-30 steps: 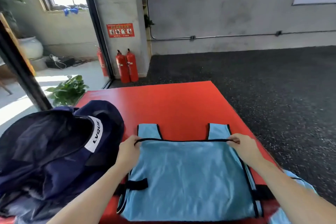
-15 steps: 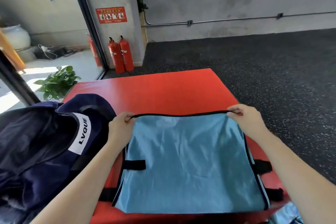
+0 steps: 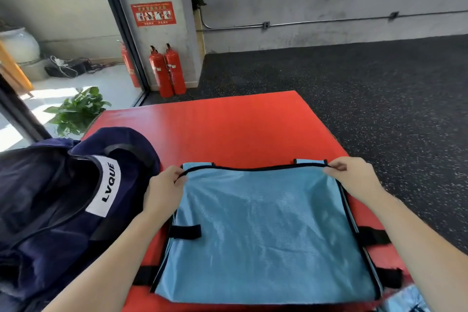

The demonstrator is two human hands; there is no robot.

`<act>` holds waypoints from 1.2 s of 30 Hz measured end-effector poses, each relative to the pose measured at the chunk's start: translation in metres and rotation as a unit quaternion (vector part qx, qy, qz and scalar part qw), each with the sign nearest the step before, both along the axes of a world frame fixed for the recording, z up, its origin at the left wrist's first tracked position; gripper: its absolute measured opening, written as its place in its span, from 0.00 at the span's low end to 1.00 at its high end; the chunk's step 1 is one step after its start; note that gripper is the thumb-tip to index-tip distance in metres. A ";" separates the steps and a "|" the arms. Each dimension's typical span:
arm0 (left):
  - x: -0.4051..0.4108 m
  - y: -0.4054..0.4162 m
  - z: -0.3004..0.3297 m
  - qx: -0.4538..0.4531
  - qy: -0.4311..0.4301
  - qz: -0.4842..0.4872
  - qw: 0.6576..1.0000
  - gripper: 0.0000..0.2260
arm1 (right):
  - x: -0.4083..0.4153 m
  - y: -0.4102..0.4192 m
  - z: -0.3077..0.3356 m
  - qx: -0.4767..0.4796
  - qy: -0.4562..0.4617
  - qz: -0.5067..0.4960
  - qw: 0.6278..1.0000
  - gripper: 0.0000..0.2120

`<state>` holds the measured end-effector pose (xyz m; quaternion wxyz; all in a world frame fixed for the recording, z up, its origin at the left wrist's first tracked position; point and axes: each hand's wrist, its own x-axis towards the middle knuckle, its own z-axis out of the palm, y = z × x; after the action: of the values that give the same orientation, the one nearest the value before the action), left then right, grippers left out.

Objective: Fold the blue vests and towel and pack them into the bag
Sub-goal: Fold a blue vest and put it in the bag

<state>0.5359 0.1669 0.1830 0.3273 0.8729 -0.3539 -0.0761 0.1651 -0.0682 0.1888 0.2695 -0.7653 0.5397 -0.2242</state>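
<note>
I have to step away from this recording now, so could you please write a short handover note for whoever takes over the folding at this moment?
Left hand: pinches the black-trimmed far edge of the blue vest at its left corner.
Right hand: pinches the same edge at the right corner.
The vest lies folded over on the red mat, strap tips showing past the fold. The navy bag sits open on the left. More blue fabric shows at the lower right.
Done: one fold. Left: finish folding, pack the vest, then the other items; no towel can be identified.

White label (image 3: 104, 185) on navy duffel bag (image 3: 63, 210) read "LVQUE", left of the left hand (image 3: 164, 189), red wall sign (image 3: 153, 13) beyond, print illegible
</note>
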 end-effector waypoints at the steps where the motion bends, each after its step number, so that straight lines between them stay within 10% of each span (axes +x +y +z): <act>1: 0.001 -0.002 0.004 -0.012 -0.001 0.001 1.000 0.04 | 0.001 -0.001 0.007 -0.009 -0.011 -0.002 1.000 0.04; 10: 0.013 -0.037 0.002 0.013 -0.001 -0.013 1.000 0.16 | 0.022 -0.018 0.000 0.005 -0.041 -0.047 0.998 0.21; 16: -0.034 -0.027 0.001 0.072 -0.198 -0.059 0.976 0.16 | 0.031 0.026 -0.002 -0.061 0.039 0.025 0.997 0.17; 24: -0.172 0.014 -0.021 0.043 -0.084 -0.299 0.950 0.20 | 0.050 0.138 -0.025 -0.064 0.094 0.181 0.977 0.20; 36: -0.076 0.078 -0.039 0.231 -0.204 -0.135 0.942 0.45 | -0.004 0.146 -0.049 -0.121 0.270 0.158 0.942 0.47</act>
<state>0.4598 0.2447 0.1444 0.0240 0.8654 -0.5001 -0.0191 0.1607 0.0778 0.1394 0.0512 -0.8995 0.4330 -0.0269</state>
